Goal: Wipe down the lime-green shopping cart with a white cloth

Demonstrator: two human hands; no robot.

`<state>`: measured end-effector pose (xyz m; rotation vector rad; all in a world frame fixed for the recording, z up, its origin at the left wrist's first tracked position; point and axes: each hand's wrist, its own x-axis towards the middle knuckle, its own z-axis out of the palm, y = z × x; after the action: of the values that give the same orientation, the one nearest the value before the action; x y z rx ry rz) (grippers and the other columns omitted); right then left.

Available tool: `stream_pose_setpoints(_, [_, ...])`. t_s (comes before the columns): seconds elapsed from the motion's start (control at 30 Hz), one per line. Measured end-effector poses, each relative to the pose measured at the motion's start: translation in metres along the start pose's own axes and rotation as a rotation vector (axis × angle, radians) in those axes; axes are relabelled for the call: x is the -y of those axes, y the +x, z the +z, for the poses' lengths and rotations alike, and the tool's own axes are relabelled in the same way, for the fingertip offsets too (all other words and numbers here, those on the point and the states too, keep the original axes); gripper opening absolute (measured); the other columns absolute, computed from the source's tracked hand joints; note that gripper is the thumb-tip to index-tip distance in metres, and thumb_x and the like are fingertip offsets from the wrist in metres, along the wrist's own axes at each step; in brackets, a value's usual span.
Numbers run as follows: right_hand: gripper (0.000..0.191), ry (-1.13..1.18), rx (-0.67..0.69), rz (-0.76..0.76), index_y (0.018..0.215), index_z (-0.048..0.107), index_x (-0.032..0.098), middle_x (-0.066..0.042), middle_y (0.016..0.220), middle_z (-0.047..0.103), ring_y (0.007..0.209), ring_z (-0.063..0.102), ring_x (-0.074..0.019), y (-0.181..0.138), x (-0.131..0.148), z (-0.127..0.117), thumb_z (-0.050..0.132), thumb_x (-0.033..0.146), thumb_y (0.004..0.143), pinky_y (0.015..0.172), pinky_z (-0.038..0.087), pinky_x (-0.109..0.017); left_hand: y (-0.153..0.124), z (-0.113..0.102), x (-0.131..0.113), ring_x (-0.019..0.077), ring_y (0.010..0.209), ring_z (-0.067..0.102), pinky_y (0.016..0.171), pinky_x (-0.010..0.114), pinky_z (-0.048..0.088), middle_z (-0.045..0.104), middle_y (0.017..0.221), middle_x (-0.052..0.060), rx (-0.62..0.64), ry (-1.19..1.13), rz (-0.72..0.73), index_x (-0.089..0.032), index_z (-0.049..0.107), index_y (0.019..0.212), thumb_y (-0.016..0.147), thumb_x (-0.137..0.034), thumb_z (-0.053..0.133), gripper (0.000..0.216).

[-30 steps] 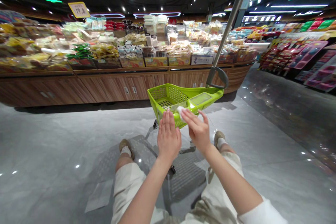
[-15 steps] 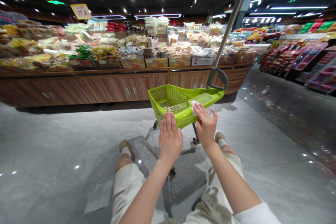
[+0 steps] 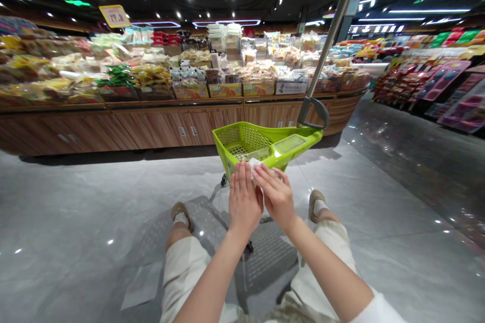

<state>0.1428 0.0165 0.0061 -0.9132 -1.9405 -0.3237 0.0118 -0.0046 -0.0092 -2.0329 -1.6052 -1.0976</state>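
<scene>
In front of me stands a green shopping cart (image 3: 290, 147) with a perforated basket and a grey handle (image 3: 316, 112) at its right. My left hand (image 3: 243, 202) rests on the cart's near rim, fingers stretched out flat. Close beside it, my right hand (image 3: 276, 194) presses a white tissue (image 3: 254, 162) against the same rim. The fingertips of both hands are nearly together, and the tissue is partly hidden under the right fingers. The front of the basket below the rim is covered by my hands.
Behind the cart runs a wooden display counter (image 3: 159, 128) piled with packaged food. A metal pole (image 3: 333, 30) rises by the cart handle. My two shoes rest on the grey tiled floor (image 3: 94, 202), either side of the cart. More packed shelves (image 3: 405, 78) line the right.
My right hand has slid left along the cart's rim with the tissue, from near the child-seat-like panel to beside my left hand. The left hand stays in place.
</scene>
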Motion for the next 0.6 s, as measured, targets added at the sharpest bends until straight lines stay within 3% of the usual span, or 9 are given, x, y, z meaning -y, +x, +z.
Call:
stream_pose_setpoints(0.07, [0.055, 0.031, 0.026, -0.063, 0.146, 0.047, 0.026, -0.005, 0.141, 0.058, 0.137, 0.048, -0.0162, 0.0, -0.001, -0.002, 0.039, 0.008, 0.095, 0.111, 0.038, -0.037, 0.0, -0.001, 0.001, 0.0262, 0.152, 0.019, 0.12, 0.048, 0.03, 0.028, 0.161, 0.02, 0.005, -0.001, 0.003, -0.013, -0.003, 0.158, 0.097, -0.021, 0.039, 0.075])
stream_pose_setpoints(0.2, [0.057, -0.051, -0.102, 0.137, 0.144, 0.05, 0.026, -0.006, 0.141, 0.059, 0.135, 0.051, -0.0193, 0.004, -0.029, -0.009, 0.036, 0.006, 0.092, 0.112, 0.039, -0.045, 0.001, -0.003, 0.001, 0.0255, 0.152, 0.019, 0.12, 0.048, 0.029, 0.028, 0.161, 0.019, 0.031, 0.011, 0.006, -0.012, -0.004, 0.157, 0.096, -0.018, 0.038, 0.074])
stream_pose_setpoints(0.27, [0.057, -0.061, -0.135, 0.186, 0.144, 0.05, 0.026, -0.007, 0.14, 0.059, 0.135, 0.051, -0.0203, 0.004, -0.031, -0.008, 0.035, 0.006, 0.092, 0.112, 0.04, -0.047, 0.0, -0.002, 0.0, 0.0257, 0.152, 0.018, 0.12, 0.048, 0.029, 0.028, 0.161, 0.02, 0.028, 0.014, -0.002, -0.011, -0.005, 0.157, 0.096, -0.018, 0.038, 0.075])
stream_pose_setpoints(0.47, [0.053, 0.085, 0.023, -0.072, 0.146, 0.047, 0.025, -0.005, 0.142, 0.057, 0.139, 0.046, -0.0176, -0.008, 0.004, 0.0, 0.038, 0.009, 0.096, 0.112, 0.043, -0.038, -0.001, 0.002, 0.0, 0.0256, 0.152, 0.017, 0.121, 0.048, 0.028, 0.027, 0.162, 0.018, 0.01, -0.019, -0.012, -0.014, -0.003, 0.158, 0.096, -0.021, 0.04, 0.075])
stream_pose_setpoints(0.6, [0.056, 0.011, -0.068, 0.07, 0.145, 0.048, 0.027, -0.005, 0.142, 0.057, 0.136, 0.049, -0.0187, -0.006, -0.021, -0.007, 0.035, 0.007, 0.095, 0.115, 0.039, -0.044, 0.0, -0.001, 0.0, 0.0249, 0.152, 0.018, 0.121, 0.047, 0.028, 0.027, 0.162, 0.018, 0.028, -0.001, 0.001, -0.013, -0.003, 0.157, 0.096, -0.019, 0.038, 0.074])
